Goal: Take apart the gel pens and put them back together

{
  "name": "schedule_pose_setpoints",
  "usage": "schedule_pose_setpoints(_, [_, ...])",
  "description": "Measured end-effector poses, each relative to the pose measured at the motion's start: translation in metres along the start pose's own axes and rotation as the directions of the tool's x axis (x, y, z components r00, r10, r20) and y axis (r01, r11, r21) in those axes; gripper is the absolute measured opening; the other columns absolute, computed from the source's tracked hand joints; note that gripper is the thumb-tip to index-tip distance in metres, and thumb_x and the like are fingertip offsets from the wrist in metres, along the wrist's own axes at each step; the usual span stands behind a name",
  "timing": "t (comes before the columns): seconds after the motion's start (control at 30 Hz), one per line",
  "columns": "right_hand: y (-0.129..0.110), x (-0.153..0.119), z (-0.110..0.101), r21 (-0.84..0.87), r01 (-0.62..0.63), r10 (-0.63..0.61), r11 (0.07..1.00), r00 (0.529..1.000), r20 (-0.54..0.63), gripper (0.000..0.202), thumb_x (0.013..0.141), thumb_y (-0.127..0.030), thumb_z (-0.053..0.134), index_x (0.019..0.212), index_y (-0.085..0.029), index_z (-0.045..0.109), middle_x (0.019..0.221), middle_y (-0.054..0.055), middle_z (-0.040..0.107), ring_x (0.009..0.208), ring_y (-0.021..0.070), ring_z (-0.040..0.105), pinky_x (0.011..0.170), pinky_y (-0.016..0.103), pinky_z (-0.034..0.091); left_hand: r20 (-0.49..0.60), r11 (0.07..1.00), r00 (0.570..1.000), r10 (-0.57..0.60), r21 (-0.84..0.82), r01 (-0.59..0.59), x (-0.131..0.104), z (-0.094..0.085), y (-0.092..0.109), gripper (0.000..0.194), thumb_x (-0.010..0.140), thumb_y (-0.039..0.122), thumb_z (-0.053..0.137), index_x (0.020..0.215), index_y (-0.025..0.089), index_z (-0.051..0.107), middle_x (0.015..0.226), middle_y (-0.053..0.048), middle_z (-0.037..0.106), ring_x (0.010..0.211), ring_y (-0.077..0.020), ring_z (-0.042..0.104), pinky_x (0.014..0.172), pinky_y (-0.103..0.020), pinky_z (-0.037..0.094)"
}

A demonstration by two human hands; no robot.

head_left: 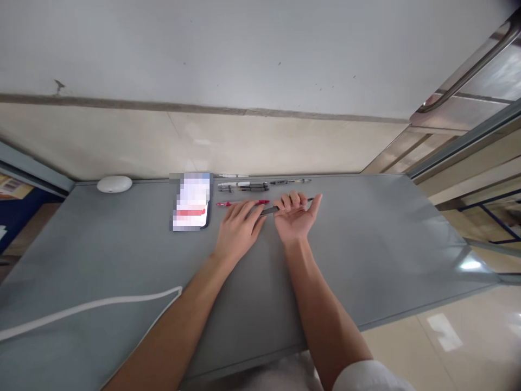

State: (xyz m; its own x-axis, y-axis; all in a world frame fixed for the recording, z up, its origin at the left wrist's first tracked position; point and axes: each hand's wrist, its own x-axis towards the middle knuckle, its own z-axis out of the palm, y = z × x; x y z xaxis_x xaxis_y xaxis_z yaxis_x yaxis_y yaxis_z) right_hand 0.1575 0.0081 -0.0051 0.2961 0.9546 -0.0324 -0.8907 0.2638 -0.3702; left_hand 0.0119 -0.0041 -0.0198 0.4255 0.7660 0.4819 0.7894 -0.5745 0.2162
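Observation:
A dark pen lies slanted between my two hands. My left hand, palm down, has its fingers closed at the pen's left end. My right hand is turned palm up with its fingers curled over the pen, whose thin tip shows near the raised thumb. Just behind my left hand is a red pen, partly covered by the fingers. Several pens lie side by side farther back, and another dark pen rests to their right.
A phone with a lit, blurred screen lies left of the pens on the grey table. At the back left sits a white rounded case. A white cable crosses the front left. Behind the table stands a wall.

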Motion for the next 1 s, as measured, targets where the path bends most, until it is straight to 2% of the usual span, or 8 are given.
schedule_pose_setpoints(0.23, [-0.011,0.006,-0.009,-0.222,-0.037,0.022,0.974,0.997,-0.070,0.037,0.086,-0.057,0.047,0.071,-0.024,0.049,0.062,-0.005,0.045,0.059,0.0120,0.050,0.063,0.030,0.049,-0.014,0.999,1.000,0.001,-0.051,-0.002,-0.002,0.002,-0.003,0.025,0.096,0.026,0.045,0.110,0.022,0.065,0.109,-0.007,0.069,0.104,-0.0226,0.061,0.090,-0.036,0.048])
schedule_pose_setpoints(0.33, [-0.023,0.011,-0.017,-0.522,0.036,-0.079,0.852,0.995,-0.061,0.028,0.084,-0.050,0.054,0.083,-0.023,0.060,0.078,-0.001,0.059,0.072,0.0130,0.057,0.073,0.031,0.051,-0.029,0.999,1.000,0.001,-0.045,-0.003,-0.003,0.003,-0.004,0.024,0.096,0.025,0.045,0.107,0.021,0.066,0.107,-0.007,0.069,0.103,-0.0224,0.061,0.089,-0.035,0.049])
schedule_pose_setpoints(0.4, [-0.033,0.009,-0.022,-0.807,0.208,-0.275,0.552,0.960,0.060,0.023,0.084,-0.044,0.058,0.090,-0.024,0.066,0.088,0.002,0.065,0.082,0.0151,0.059,0.076,0.031,0.049,-0.034,0.999,0.999,0.003,-0.037,-0.004,-0.003,0.003,-0.004,0.024,0.096,0.025,0.045,0.106,0.021,0.066,0.106,-0.006,0.069,0.102,-0.0224,0.062,0.089,-0.035,0.049])
schedule_pose_setpoints(0.47, [-0.042,0.004,-0.025,-0.904,0.418,-0.304,0.090,0.876,0.375,0.019,0.085,-0.037,0.058,0.096,-0.026,0.069,0.099,0.006,0.068,0.095,0.0197,0.059,0.084,0.036,0.047,-0.033,1.000,0.999,0.010,-0.020,-0.011,-0.003,0.002,-0.004,0.023,0.096,0.024,0.045,0.105,0.021,0.066,0.106,-0.006,0.070,0.101,-0.0229,0.062,0.089,-0.035,0.048])
schedule_pose_setpoints(0.53, [-0.048,-0.004,-0.028,-0.736,0.623,-0.090,-0.265,0.744,0.662,0.018,0.086,-0.026,0.059,0.101,-0.028,0.069,0.107,0.006,0.070,0.105,0.0221,0.059,0.094,0.041,0.041,-0.026,1.000,0.999,0.027,0.002,-0.027,-0.003,0.001,-0.002,0.023,0.096,0.024,0.046,0.105,0.021,0.067,0.105,-0.006,0.070,0.101,-0.0234,0.062,0.089,-0.036,0.048])
schedule_pose_setpoints(0.6, [-0.049,-0.011,-0.030,-0.518,0.747,0.136,-0.417,0.614,0.777,0.027,0.087,-0.017,0.056,0.107,-0.030,0.068,0.111,0.004,0.071,0.111,0.0215,0.059,0.100,0.041,0.037,-0.018,0.999,0.999,0.051,0.019,-0.051,-0.004,-0.001,0.000,0.023,0.095,0.024,0.046,0.106,0.020,0.066,0.105,-0.006,0.070,0.101,-0.0236,0.062,0.089,-0.036,0.048])
schedule_pose_setpoints(0.7, [-0.046,-0.018,-0.034,-0.358,0.796,0.267,-0.487,0.527,0.807,0.032,0.089,-0.012,0.052,0.112,-0.030,0.065,0.112,0.002,0.071,0.111,0.0200,0.060,0.100,0.039,0.037,-0.014,0.996,0.996,0.083,0.033,-0.082,-0.005,-0.004,0.002,0.024,0.095,0.023,0.046,0.107,0.019,0.066,0.105,-0.007,0.070,0.101,-0.0236,0.062,0.090,-0.037,0.048])
schedule_pose_setpoints(1.0, [-0.058,0.005,-0.048,-0.239,0.821,0.374,-0.519,0.469,0.800,0.030,0.091,-0.012,0.048,0.109,-0.027,0.066,0.108,0.002,0.073,0.097,0.0160,0.063,0.082,0.031,0.040,0.019,0.996,0.999,0.044,0.074,-0.045,-0.007,0.001,0.007,0.036,0.095,0.031,0.047,0.126,0.016,0.060,0.123,-0.009,0.065,0.119,-0.0268,0.056,0.108,-0.043,0.038])
